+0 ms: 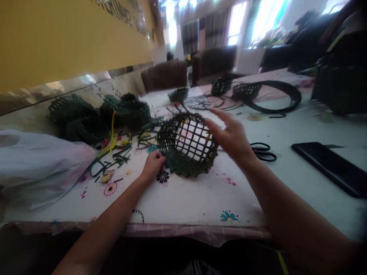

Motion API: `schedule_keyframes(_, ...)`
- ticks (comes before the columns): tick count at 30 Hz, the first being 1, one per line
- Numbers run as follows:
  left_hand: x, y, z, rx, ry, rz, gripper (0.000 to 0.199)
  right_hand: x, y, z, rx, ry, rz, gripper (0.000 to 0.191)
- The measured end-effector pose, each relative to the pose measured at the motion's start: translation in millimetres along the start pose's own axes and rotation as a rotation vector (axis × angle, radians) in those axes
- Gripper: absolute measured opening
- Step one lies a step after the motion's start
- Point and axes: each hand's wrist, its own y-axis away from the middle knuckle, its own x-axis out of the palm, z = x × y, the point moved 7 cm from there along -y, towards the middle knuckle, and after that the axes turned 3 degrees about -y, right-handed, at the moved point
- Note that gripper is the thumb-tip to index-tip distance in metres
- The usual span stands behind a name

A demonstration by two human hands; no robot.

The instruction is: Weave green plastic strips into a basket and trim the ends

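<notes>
A dark green woven basket [187,166] lies tilted on the table, its open lattice base showing the cloth through it. At its lower left edge is my left hand [154,165], its fingers closed against the rim; what they pinch is too small to make out. My right hand [228,133] is raised at the basket's upper right side, thumb and fingers spread apart, close to the rim and gripping nothing.
Stacked green baskets [126,110] and cut strips [114,158] lie left, beside a white plastic bag [37,168]. Black scissors [265,152], a black phone-like object [329,166] and a strip coil [276,109] are right. More baskets [222,87] and chairs stand behind.
</notes>
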Motion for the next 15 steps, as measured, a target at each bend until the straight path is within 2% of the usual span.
schedule_keyframes(2,3.1,4,-1,0.018,-0.015,-0.042,0.017,-15,9,41,-0.099,0.095,-0.149,0.024)
schedule_keyframes(3,3.4,6,-1,0.03,-0.029,-0.069,0.017,-13,16,60,-0.135,0.107,-0.143,0.02)
schedule_keyframes(4,3.5,8,-2,0.042,-0.041,-0.091,0.016,-2,22,75,-0.161,0.108,-0.072,0.018)
schedule_keyframes(6,4.0,12,-2,0.044,-0.055,-0.114,0.015,38,36,87,-0.148,0.127,0.212,0.019)
schedule_keyframes(7,4.7,14,-2,0.033,-0.056,-0.116,0.014,61,44,81,-0.09,0.166,0.364,0.02)
schedule_keyframes(9,7.1,18,-1,0.004,-0.049,-0.106,0.014,102,59,49,0.113,0.304,0.625,0.02)
schedule_keyframes(10,8.4,21,-1,-0.007,-0.047,-0.099,0.014,116,65,30,0.22,0.36,0.693,0.02)
schedule_keyframes(12,11.0,25,-2,-0.008,-0.046,-0.084,0.014,134,72,-2,0.326,0.418,0.732,0.02)
schedule_keyframes(15,14.1,28,-2,0.0,-0.037,-0.057,0.015,146,78,-32,0.413,0.372,0.664,0.023)
